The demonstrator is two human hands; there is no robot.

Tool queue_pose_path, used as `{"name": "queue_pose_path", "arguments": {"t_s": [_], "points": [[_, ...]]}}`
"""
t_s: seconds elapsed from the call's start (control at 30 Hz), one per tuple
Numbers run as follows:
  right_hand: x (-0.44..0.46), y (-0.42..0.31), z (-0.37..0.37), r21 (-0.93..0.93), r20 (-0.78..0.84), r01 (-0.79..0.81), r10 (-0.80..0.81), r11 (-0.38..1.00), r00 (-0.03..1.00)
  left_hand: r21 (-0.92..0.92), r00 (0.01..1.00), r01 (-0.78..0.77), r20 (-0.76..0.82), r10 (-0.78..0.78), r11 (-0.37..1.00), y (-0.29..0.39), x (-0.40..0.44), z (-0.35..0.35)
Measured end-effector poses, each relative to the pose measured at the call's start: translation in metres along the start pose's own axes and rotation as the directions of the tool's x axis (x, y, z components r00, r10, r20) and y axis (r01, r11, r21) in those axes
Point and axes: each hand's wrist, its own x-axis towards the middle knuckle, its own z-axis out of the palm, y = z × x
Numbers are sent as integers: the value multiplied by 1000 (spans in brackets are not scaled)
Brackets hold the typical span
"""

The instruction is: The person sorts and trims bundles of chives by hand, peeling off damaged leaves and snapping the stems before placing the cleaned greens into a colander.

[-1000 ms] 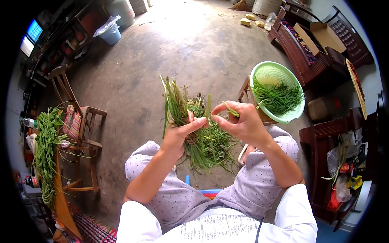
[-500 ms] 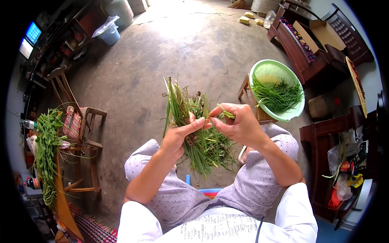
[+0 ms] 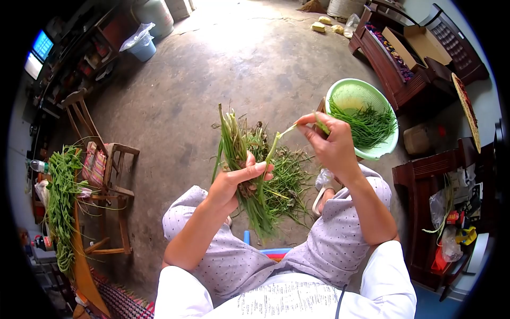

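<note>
A bunch of long green stalks [image 3: 229,139] is wrapped in my left hand [image 3: 239,179], its leafy ends hanging down. One stalk [image 3: 272,150] stands up between that hand's thumb and fingers. A thin pale strip runs from its tip to my right hand [image 3: 330,143], whose thumb and forefinger pinch the strip. Short green pieces also show in the right hand's fingers. Below and behind the bunch, a loose pile of green stems and trimmings [image 3: 287,183] lies on the floor. To the right, a light green basket [image 3: 348,87] holds dark green stalks [image 3: 366,126].
On the left, long green beans or stems [image 3: 61,207] drape over a wooden board beside a wooden chair [image 3: 114,159]. A blue bin [image 3: 143,49] is at the upper left. Wooden furniture [image 3: 372,58] lines the right side. My knees flank the floor pile.
My right hand first came to the stalk at my left hand, then moved up and right, drawing a thin strip out from the stalk's tip. My left hand keeps hold of the bunch.
</note>
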Motion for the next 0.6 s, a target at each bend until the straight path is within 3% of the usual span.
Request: {"name": "queue_pose_path", "arguments": {"t_s": [0.27, 0.37, 0.4, 0.47, 0.5, 0.6], "points": [[5, 6, -4, 4, -20, -86, 86, 996, 996, -11, 999, -33, 24, 33, 999, 0, -4, 1], [0, -3, -4, 211, 243, -116, 63, 970, 968, 1, 998, -47, 42, 47, 999, -1, -5, 0], [-4, -1, 1, 393, 378, -208, 48, 896, 925, -15, 997, -55, 62, 56, 998, -2, -4, -1], [-11, -6, 11, 400, 527, -346, 97, 849, 845, -30, 995, -61, 80, 63, 998, -4, -2, 0], [-14, -13, 17, 504, 526, -426, 125, 751, 842, -13, 993, -79, 84, 80, 997, -5, -1, 1], [-15, -10, 21, 553, 486, -421, 133, 719, 864, 62, 984, -164, 86, 158, 985, -9, 0, 4]]}}
